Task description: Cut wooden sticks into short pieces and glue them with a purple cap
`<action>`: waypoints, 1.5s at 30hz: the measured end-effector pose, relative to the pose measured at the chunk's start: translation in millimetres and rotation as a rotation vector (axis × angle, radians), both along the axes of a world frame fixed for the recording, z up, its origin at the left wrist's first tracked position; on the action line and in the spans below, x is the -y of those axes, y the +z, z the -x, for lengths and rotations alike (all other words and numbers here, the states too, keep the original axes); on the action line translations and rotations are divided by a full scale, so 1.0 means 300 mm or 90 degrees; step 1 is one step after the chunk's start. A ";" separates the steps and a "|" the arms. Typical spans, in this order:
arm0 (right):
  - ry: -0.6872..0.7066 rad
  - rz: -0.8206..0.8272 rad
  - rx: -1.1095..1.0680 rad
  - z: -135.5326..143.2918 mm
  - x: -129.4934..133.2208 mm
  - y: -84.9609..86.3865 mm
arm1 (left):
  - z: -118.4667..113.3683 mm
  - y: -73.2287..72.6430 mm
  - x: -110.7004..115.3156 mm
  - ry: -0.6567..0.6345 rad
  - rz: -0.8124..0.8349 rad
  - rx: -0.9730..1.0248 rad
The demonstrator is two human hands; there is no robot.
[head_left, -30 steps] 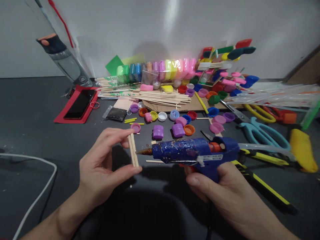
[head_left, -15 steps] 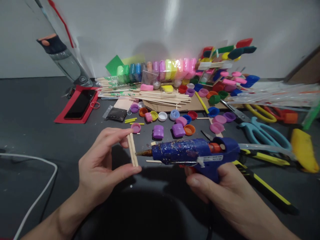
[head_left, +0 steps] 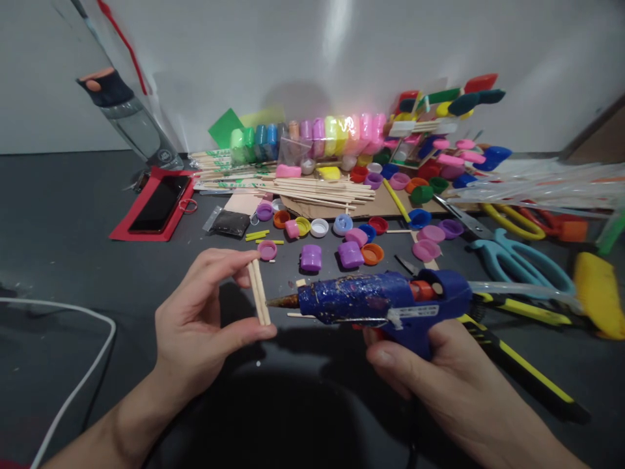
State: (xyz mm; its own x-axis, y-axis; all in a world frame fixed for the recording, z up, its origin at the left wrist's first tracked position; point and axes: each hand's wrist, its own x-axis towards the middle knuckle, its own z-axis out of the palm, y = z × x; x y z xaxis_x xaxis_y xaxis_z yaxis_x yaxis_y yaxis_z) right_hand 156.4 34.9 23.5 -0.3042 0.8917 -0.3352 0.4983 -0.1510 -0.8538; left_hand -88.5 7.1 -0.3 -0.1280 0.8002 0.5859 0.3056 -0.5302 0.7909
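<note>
Between thumb and fingertips, my left hand (head_left: 205,319) grips short wooden sticks (head_left: 258,293) lying side by side, held nearly upright by their two ends. My right hand (head_left: 415,365) is wrapped around the handle of a blue hot glue gun (head_left: 356,296), whose barrel is stained and points left. Its brown nozzle tip is at the sticks, on their right side; whether it touches them is hard to tell. Beneath the barrel, a thin stick (head_left: 300,315) lies on the dark table (head_left: 273,417).
Purple containers (head_left: 311,258) and several coloured lids stand behind the gun. Long wooden sticks (head_left: 327,191) lie farther back. Blue-handled scissors (head_left: 517,260) and a yellow-black cutter (head_left: 527,365) are at right. At left are a phone (head_left: 161,203), a water bottle (head_left: 134,120) and a white cable (head_left: 105,319).
The whole view has shifted slightly, so everything sits a little farther right. Both hands keep their holds, and the nozzle stays at the sticks.
</note>
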 end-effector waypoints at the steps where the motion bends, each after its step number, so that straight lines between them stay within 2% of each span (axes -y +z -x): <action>1: 0.000 -0.001 -0.001 0.000 0.001 0.001 | -0.002 0.002 0.001 0.007 0.010 -0.001; 11: -0.009 -0.010 0.021 -0.004 0.005 0.004 | -0.007 0.005 0.004 0.047 0.060 0.008; 23: 0.030 -0.022 -0.046 -0.001 -0.004 0.008 | 0.000 -0.009 -0.003 0.040 0.004 0.008; 32: 0.000 -0.014 -0.017 0.002 0.005 0.013 | 0.007 -0.009 0.000 0.028 0.015 0.016; 41: 0.024 -0.007 -0.056 -0.003 0.003 0.013 | 0.000 0.000 -0.001 0.042 0.006 0.019; 45: 0.031 -0.022 -0.081 -0.002 0.007 0.017 | -0.008 0.012 0.002 0.067 0.046 0.018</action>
